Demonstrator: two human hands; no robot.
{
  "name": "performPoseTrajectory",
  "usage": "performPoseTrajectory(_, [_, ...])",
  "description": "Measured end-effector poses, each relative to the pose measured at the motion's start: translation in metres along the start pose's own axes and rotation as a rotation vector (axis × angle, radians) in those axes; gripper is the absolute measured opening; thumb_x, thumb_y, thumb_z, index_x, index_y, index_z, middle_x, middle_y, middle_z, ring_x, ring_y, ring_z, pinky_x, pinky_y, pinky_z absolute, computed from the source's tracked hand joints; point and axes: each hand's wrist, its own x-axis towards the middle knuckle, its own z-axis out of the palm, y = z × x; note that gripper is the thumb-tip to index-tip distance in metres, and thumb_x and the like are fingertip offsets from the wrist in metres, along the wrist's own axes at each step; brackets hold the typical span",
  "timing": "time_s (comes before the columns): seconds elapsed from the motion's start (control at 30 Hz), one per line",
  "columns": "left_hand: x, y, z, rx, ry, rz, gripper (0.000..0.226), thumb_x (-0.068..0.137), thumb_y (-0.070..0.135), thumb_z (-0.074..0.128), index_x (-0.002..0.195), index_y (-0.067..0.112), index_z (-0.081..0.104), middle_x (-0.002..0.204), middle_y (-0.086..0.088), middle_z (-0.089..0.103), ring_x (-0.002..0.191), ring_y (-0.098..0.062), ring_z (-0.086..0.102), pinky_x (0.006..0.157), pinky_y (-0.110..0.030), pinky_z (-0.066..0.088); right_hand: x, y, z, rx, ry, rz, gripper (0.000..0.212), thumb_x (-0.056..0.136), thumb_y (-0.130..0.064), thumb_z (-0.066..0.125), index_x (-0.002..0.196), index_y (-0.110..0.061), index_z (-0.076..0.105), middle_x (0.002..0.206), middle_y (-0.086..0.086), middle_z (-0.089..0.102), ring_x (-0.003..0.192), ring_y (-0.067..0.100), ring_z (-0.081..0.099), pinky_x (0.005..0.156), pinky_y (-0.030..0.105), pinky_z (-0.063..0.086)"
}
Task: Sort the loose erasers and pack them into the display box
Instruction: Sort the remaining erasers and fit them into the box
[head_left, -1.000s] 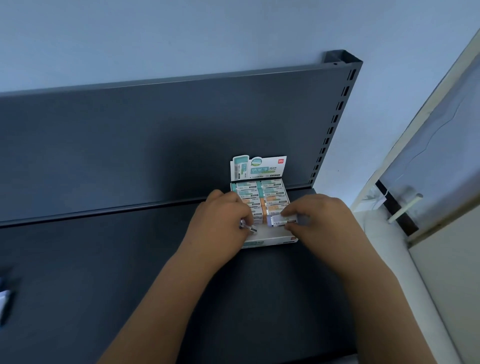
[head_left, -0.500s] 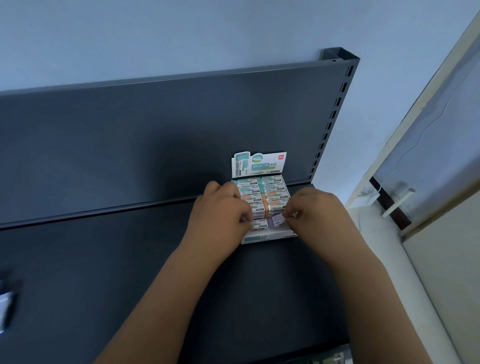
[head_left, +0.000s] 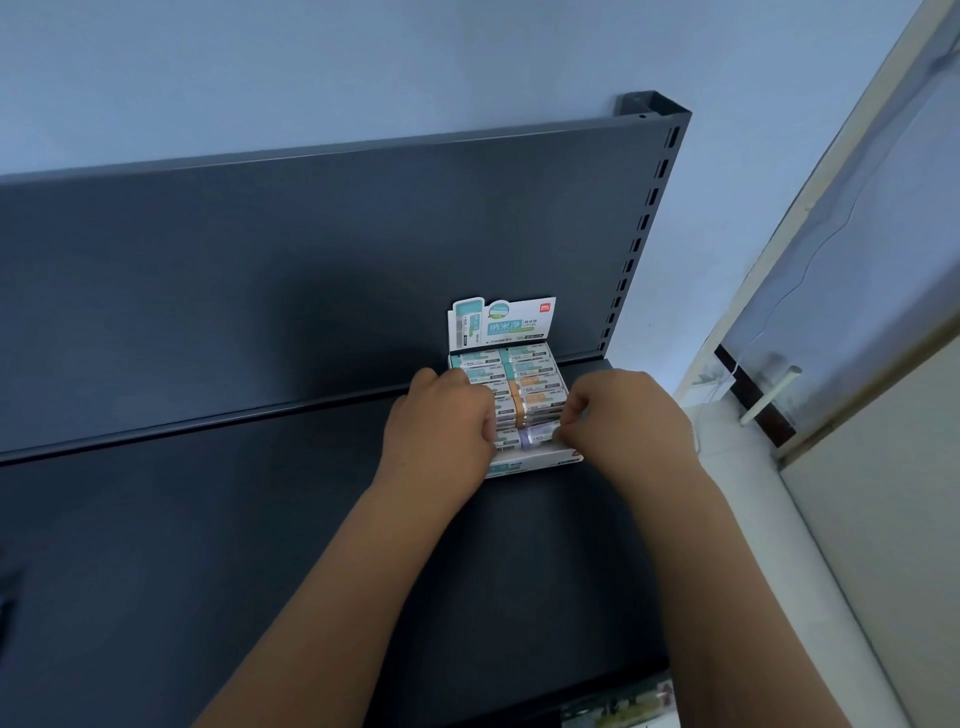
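From the head view, the display box (head_left: 535, 461) sits on the dark shelf (head_left: 208, 519) against its back panel, with erasers (head_left: 535, 382) packed in two columns. The left hand (head_left: 441, 421) curls over the left column and hides most of it; whether it grips anything cannot be told. The right hand (head_left: 628, 421) pinches the end of a purple eraser (head_left: 537, 433) in the front of the right column.

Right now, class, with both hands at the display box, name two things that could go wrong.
The right hand pinches a purple eraser at the front of the display box, whose right row looks full; forcing it in might lift neighbouring erasers. The left hand covers the left row, so a missorted eraser there could go unnoticed.
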Motion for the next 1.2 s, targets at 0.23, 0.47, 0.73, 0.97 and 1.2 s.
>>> performPoseTrajectory(0.23, [-0.001, -0.005, 0.005, -0.085, 0.020, -0.019, 0.018, 0.075, 0.015, 0.074, 0.071, 0.025, 0.059, 0.091, 0.011, 0.055, 0.091, -0.016, 0.045, 0.070, -0.037, 0.049, 0.006, -0.010, -0.002, -0.098, -0.083, -0.040, 0.030, 0.068, -0.041, 0.079, 0.065, -0.023, 0.056, 0.076, -0.008, 0.059, 0.072, 0.013, 0.059, 0.065, 0.030, 0.056])
performPoseTrajectory(0.47, [-0.008, -0.012, 0.006, -0.177, 0.025, 0.060, 0.008, 0.082, 0.027, 0.074, 0.081, 0.027, 0.065, 0.089, 0.014, 0.056, 0.093, -0.014, 0.045, 0.075, -0.034, 0.048, -0.006, -0.007, 0.002, -0.014, -0.035, -0.024, 0.010, 0.075, -0.036, 0.073, 0.074, -0.028, 0.066, 0.077, -0.011, 0.062, 0.076, 0.010, 0.060, 0.064, 0.029, 0.055])
performPoseTrajectory(0.73, [-0.029, -0.020, -0.006, -0.306, 0.117, 0.100, 0.006, 0.092, 0.033, 0.066, 0.095, 0.029, 0.068, 0.097, 0.017, 0.059, 0.099, -0.008, 0.052, 0.084, -0.031, 0.048, -0.035, -0.007, -0.006, 0.182, 0.089, -0.101, 0.012, 0.088, -0.045, 0.064, 0.086, -0.035, 0.070, 0.076, -0.017, 0.059, 0.074, 0.006, 0.057, 0.057, 0.025, 0.044])
performPoseTrajectory(0.97, [-0.042, -0.027, -0.012, -0.085, 0.197, 0.040, 0.037, 0.094, 0.051, 0.054, 0.121, 0.027, 0.063, 0.116, 0.009, 0.065, 0.108, -0.015, 0.056, 0.089, -0.036, 0.052, -0.056, -0.030, 0.004, 0.384, 0.206, -0.235, 0.042, 0.095, -0.049, 0.056, 0.132, -0.030, 0.059, 0.130, -0.014, 0.059, 0.116, 0.007, 0.054, 0.094, 0.024, 0.045])
performPoseTrajectory(1.2, [-0.072, -0.067, -0.029, 0.085, 0.211, -0.070, 0.060, 0.095, 0.060, 0.044, 0.134, 0.016, 0.059, 0.131, 0.000, 0.063, 0.122, -0.020, 0.055, 0.100, -0.036, 0.047, -0.070, -0.077, 0.030, 0.281, 0.107, -0.336, 0.064, 0.097, -0.059, 0.045, 0.150, -0.025, 0.037, 0.154, -0.009, 0.038, 0.142, 0.011, 0.031, 0.116, 0.030, 0.028])
